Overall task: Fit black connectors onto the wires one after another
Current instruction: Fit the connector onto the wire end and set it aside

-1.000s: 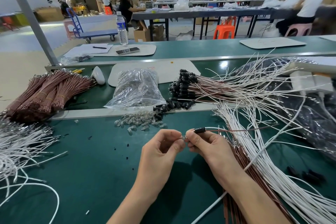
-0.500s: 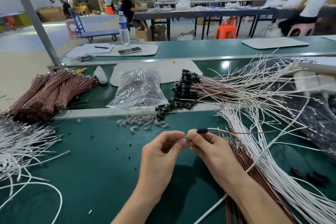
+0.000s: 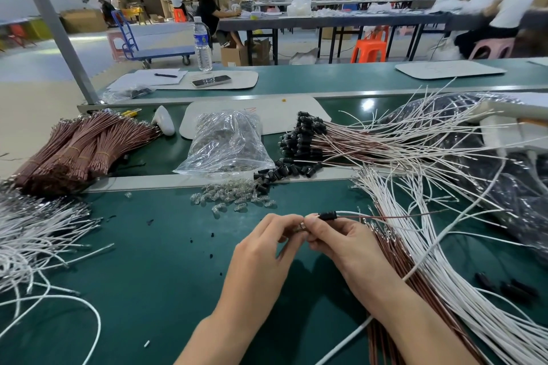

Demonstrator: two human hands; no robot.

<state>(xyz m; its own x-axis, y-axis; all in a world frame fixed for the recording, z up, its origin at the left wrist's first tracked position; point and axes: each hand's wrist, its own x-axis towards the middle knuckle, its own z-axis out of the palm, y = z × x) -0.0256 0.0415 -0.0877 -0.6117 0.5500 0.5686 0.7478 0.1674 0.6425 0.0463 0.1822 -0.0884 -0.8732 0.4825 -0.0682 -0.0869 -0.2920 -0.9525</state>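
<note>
Below the bag [image 3: 225, 142], right hand [image 3: 350, 246] pinches a connector [image 3: 327, 215] — left hand [image 3: 261, 258], fingers curled, pinches its end.

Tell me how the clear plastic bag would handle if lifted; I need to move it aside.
The plastic bag is thin and crumpled, so it would probably sag, not hold shape. It seems part full of small pieces, which would likely slide to the lowest corner. Similar clear pieces lie loose by its near edge, so it might spill.
</note>
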